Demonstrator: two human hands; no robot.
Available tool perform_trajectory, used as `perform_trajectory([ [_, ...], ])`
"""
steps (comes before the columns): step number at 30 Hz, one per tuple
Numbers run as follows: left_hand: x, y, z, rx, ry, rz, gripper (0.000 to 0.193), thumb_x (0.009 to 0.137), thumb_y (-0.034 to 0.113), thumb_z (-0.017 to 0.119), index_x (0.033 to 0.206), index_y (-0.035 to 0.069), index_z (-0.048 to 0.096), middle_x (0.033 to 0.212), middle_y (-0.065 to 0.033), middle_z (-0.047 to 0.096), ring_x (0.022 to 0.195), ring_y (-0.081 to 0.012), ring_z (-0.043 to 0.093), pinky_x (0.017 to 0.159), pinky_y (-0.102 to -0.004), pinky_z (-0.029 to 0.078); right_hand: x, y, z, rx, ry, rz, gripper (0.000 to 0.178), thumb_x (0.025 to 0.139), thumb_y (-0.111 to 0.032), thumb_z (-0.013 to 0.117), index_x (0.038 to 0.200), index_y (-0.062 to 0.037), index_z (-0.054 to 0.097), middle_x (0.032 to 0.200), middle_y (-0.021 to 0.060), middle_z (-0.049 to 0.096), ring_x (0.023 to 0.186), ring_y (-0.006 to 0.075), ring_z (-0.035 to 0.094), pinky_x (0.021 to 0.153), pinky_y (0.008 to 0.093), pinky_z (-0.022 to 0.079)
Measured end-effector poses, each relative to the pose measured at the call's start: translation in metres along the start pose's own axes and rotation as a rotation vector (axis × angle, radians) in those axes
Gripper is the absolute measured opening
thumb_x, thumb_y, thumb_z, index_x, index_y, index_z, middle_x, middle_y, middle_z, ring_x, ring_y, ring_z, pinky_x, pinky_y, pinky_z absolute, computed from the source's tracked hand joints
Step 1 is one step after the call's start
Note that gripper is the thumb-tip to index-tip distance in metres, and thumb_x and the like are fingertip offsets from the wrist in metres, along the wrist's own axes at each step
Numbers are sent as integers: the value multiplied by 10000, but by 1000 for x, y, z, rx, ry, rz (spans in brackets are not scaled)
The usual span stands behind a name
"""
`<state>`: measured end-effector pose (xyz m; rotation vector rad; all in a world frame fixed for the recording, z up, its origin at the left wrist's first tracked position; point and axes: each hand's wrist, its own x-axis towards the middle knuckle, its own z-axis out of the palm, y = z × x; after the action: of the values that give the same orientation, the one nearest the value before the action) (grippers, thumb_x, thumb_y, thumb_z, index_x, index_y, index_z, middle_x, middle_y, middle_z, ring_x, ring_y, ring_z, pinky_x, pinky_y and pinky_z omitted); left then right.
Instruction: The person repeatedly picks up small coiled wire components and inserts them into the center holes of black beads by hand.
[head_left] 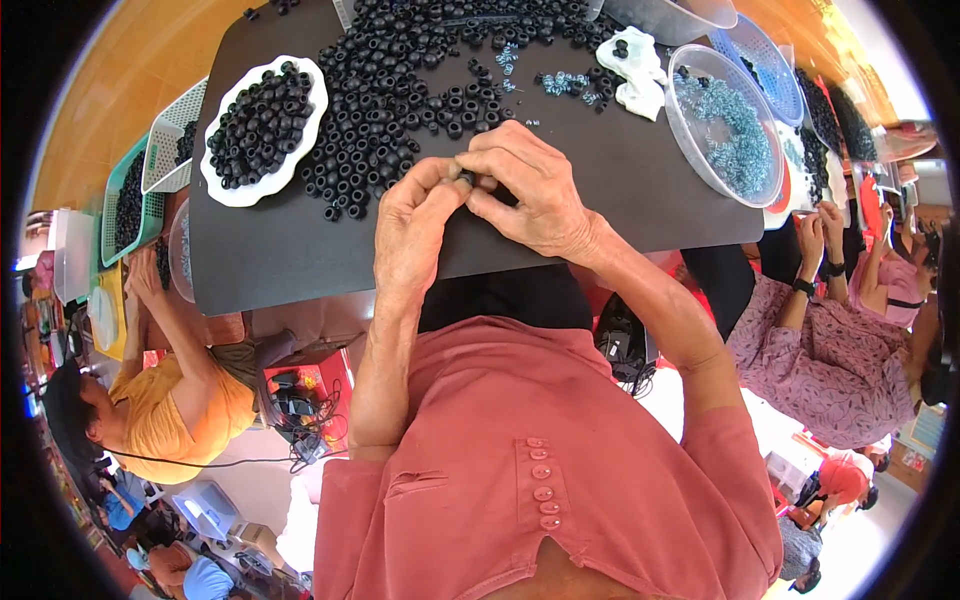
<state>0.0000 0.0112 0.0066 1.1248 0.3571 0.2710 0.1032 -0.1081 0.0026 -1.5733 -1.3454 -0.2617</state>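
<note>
Head view, big to small. Wide black mat [300,260] on top. Big heap of black rings [410,80] spread behind both hands. White wavy plate [225,190] of rings off to left. Clear round tub [700,150] of little blue metal bits off to right. Green basket [110,225] at far left, no labels seen. Left hand [415,225] and right hand [530,195] touching, fingers pinched tight on one small black ring [468,178], right between both thumbs. Too small to tell which way ring points. Both hands equally close.
</note>
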Motion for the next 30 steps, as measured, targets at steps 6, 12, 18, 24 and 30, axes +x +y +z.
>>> perform_trajectory([
  [6, 2, 1, -2, 4, -17, -12, 140, 875, 28, 537, 966, -13, 635, 878, -2, 624, 776, -41, 542, 712, -193, 441, 1, -3, 2, -76, 21, -74, 344, 618, 33, 710, 934, -7, 583, 845, 95, 542, 761, 276, 533, 672, 355, 472],
  [12, 5, 0, -5, 16, -75, -19, 135, 893, 51, 536, 971, -14, 626, 895, -21, 627, 794, -54, 556, 722, -198, 445, 0, 2, 2, -161, 32, -177, 335, 630, 59, 715, 939, -3, 602, 878, 91, 574, 717, 241, 552, 611, 319, 470],
  [18, 5, -1, -6, -163, -177, 60, 160, 938, 93, 509, 985, -18, 613, 919, -43, 627, 852, -92, 580, 803, -230, 466, 1, -6, 3, 59, 7, 103, 312, 656, -3, 717, 945, -18, 601, 856, 89, 572, 786, 253, 570, 690, 347, 494],
  [24, 6, -10, -7, -112, -132, 135, 230, 962, 124, 450, 1048, -39, 588, 995, -82, 604, 929, -140, 585, 897, -302, 464, 2, -2, 1, -11, 9, -2, 338, 699, -11, 720, 1021, -17, 620, 918, 102, 619, 838, 253, 616, 705, 340, 525],
  [30, 4, -7, -3, -90, -36, 149, 284, 974, 181, 433, 1059, -52, 571, 958, -98, 605, 904, -161, 596, 885, -316, 474, 0, -2, 2, 16, 93, 45, 284, 729, -20, 712, 995, -5, 616, 867, 110, 617, 800, 267, 617, 689, 345, 522],
])
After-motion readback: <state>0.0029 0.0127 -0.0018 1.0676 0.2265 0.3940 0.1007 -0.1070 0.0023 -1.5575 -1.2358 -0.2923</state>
